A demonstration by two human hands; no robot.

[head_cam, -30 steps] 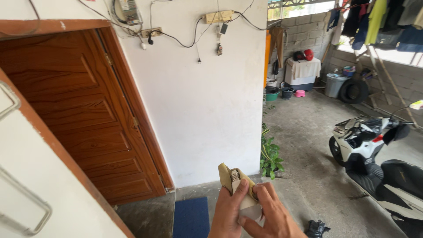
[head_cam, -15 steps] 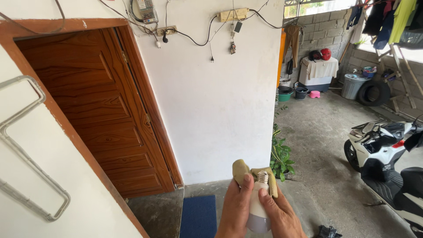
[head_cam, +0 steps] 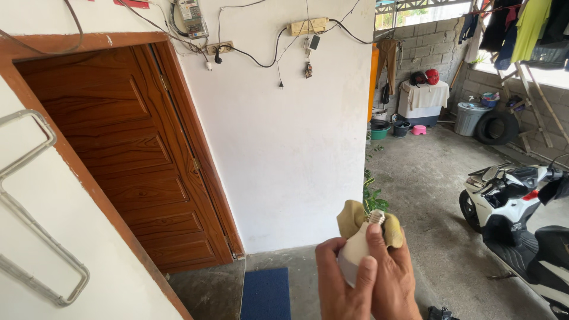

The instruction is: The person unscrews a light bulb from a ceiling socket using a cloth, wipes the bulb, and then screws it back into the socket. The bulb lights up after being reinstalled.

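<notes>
At the bottom centre of the head view, both my hands hold a white light bulb (head_cam: pixel 355 252) with its metal screw base pointing up and to the right. My left hand (head_cam: pixel 342 284) cups the bulb's round end from below, thumb across the glass. My right hand (head_cam: pixel 394 278) grips the bulb's neck with a tan cloth (head_cam: pixel 354 218) bunched behind the screw base, thumb pressed near the base.
A brown wooden door (head_cam: pixel 124 160) stands at left beside a white wall (head_cam: pixel 284 154) with cables and a power strip (head_cam: pixel 307 26). A blue mat (head_cam: pixel 267 294) lies below. A potted plant (head_cam: pixel 372 198), a white scooter (head_cam: pixel 521 204), bins and hanging clothes fill the right.
The bulb has tilted so its screw base points up-right, and my hands have shifted right with the cloth. The view has swung slightly left and up.
</notes>
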